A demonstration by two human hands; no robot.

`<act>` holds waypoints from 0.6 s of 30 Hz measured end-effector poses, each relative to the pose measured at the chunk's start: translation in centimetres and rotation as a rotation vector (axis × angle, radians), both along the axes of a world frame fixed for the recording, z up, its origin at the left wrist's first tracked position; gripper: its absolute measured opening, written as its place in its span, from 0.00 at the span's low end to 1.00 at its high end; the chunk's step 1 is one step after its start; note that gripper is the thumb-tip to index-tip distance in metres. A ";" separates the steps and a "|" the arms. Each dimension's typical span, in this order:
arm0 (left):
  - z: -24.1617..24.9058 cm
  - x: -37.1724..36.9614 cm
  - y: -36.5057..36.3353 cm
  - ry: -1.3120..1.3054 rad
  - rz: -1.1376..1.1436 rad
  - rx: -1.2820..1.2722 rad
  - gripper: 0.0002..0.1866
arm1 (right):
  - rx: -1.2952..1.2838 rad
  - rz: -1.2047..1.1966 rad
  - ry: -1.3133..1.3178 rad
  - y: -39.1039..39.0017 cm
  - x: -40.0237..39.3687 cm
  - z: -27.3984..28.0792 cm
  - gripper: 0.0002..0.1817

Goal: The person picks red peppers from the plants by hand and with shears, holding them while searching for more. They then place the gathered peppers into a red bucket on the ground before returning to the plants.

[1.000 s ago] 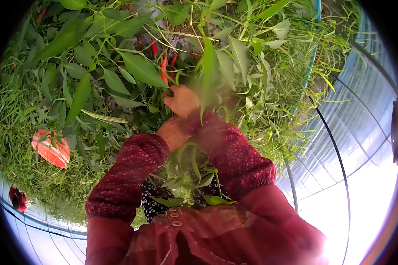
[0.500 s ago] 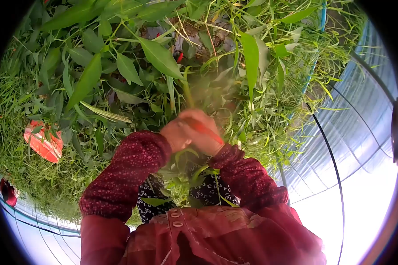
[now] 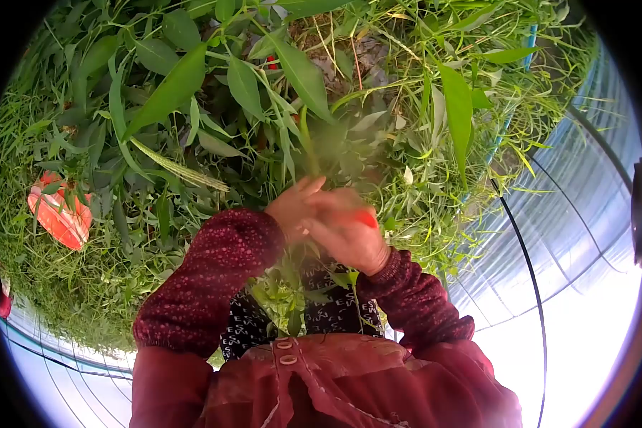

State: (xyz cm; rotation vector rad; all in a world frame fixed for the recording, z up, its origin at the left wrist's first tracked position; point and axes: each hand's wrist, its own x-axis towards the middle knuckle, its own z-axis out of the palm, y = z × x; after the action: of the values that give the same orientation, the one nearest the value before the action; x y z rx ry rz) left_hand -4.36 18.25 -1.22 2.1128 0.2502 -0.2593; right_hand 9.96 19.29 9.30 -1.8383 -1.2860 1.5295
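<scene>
My left hand (image 3: 290, 208) and my right hand (image 3: 351, 239) meet in front of me, low over leafy pepper plants (image 3: 242, 85). A red chili pepper (image 3: 366, 218) shows in my right hand, which is curled closed around it; part of it is hidden and blurred. The fingers of my left hand are bent toward the right hand, nearly touching it. What lies between them, if anything, cannot be made out. A blurred green stem (image 3: 308, 143) stands just beyond my fingertips. Deeper among the leaves is a small red pepper (image 3: 272, 63).
A red-and-white object (image 3: 60, 217), perhaps a bag, lies in the grass at left. Long leaves (image 3: 458, 118) hang close to the camera. Clear plastic sheeting (image 3: 585, 171) with a thin black pipe (image 3: 528, 264) runs along the right. Leaves stand before my patterned trousers (image 3: 342, 314).
My right hand has shifted right and slightly down, carrying the red pepper, and opened a little distance from the left. The view has shifted, so the plants appear farther right.
</scene>
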 end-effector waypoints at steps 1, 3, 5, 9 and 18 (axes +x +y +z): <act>0.8 0.7 1.1 0.044 -0.057 -0.050 0.08 | -0.147 -0.111 0.000 0.8 0.7 -0.6 0.11; 1.0 0.9 1.0 0.089 -0.104 -0.095 0.07 | -0.307 -0.646 0.196 4.6 2.6 -2.8 0.10; 0.3 0.5 -0.9 0.042 -0.089 0.160 0.07 | -0.206 -0.771 0.191 8.2 5.0 -7.1 0.09; -1.2 -0.1 -3.1 -0.009 0.055 0.152 0.08 | -0.384 -0.339 0.045 11.5 3.4 -18.7 0.07; -1.8 0.3 -3.5 0.152 0.106 -0.330 0.21 | -0.361 0.330 -0.737 9.8 -4.0 -35.4 0.16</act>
State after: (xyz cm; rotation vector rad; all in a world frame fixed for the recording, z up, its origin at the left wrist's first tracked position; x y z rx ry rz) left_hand -4.07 14.76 -2.98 1.7500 0.3806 -0.3728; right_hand 6.01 29.08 -26.10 -2.6918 -1.7894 1.3379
